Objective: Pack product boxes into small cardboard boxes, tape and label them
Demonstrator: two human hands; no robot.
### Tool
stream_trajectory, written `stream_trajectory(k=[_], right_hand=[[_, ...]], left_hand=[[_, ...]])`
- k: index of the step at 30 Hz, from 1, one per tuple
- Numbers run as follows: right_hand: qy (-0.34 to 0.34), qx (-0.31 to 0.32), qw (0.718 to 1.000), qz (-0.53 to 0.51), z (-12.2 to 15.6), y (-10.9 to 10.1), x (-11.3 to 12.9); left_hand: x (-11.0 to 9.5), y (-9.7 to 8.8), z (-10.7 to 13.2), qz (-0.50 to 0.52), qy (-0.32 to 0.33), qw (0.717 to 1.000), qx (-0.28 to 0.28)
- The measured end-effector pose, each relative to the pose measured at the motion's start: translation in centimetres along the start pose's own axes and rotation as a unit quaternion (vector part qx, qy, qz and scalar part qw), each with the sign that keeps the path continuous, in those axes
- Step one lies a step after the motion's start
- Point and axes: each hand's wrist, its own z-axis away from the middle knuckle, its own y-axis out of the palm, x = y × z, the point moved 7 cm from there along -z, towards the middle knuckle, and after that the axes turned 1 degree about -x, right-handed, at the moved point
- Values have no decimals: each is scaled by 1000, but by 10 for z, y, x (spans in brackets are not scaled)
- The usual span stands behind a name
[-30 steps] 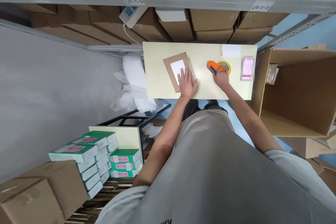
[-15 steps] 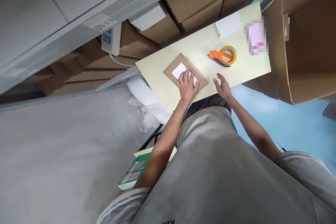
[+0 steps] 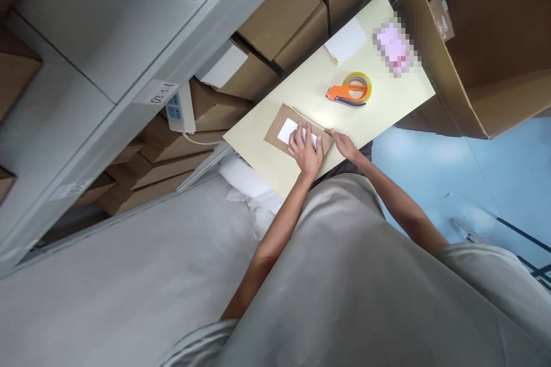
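A flat brown cardboard parcel (image 3: pixel 279 133) with a white label (image 3: pixel 287 128) lies on the pale yellow table (image 3: pixel 301 89). My left hand (image 3: pixel 306 150) rests flat on it with fingers spread, open, covering part of the label. My right hand (image 3: pixel 344 146) touches the parcel's right edge with its fingers stretched out, open. An orange tape dispenser (image 3: pixel 349 92) with a roll of tape lies on the table beyond the parcel, apart from both hands.
A white sheet (image 3: pixel 345 42) and a blurred pink item (image 3: pixel 393 47) lie at the table's far end. A large open cardboard box (image 3: pixel 477 40) stands to the right. Cardboard boxes (image 3: pixel 297 23) fill the grey shelf (image 3: pixel 103 92) behind; a power strip (image 3: pixel 179 109) hangs there. White wrapping (image 3: pixel 245 180) lies below.
My right hand let go of the tape dispenser and moved left to the parcel's right edge. My left hand stayed on the parcel. The view tilted and swung left.
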Motion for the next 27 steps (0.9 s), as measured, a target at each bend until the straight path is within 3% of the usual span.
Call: stream_trajectory(k=[3, 9, 14, 16, 19, 21, 23, 27], right_hand=[[6, -31, 999, 2, 7, -5, -2], [26, -14, 999, 17, 9, 7, -3], [150, -115, 981, 30, 22, -6, -20], [216, -101, 970, -52, 31, 0, -31], [256, -47, 950, -173, 36, 19, -35], [247, -35, 948, -197, 36, 25, -30], [225, -44, 955, -190, 37, 23, -23], [128, -92, 983, -95, 49, -5, 4]], left_hand=[[0, -1, 1, 2, 12, 1000, 7], [-1, -9, -8, -3, 40, 999, 12], [14, -37, -70, 12, 31, 999, -25], [26, -47, -102, 15, 5, 999, -40], [39, -48, -131, 24, -21, 999, 18], [41, -54, -130, 38, -17, 999, 33], [42, -70, -116, 62, -9, 998, 2], [55, -104, -60, 98, -32, 992, -66]])
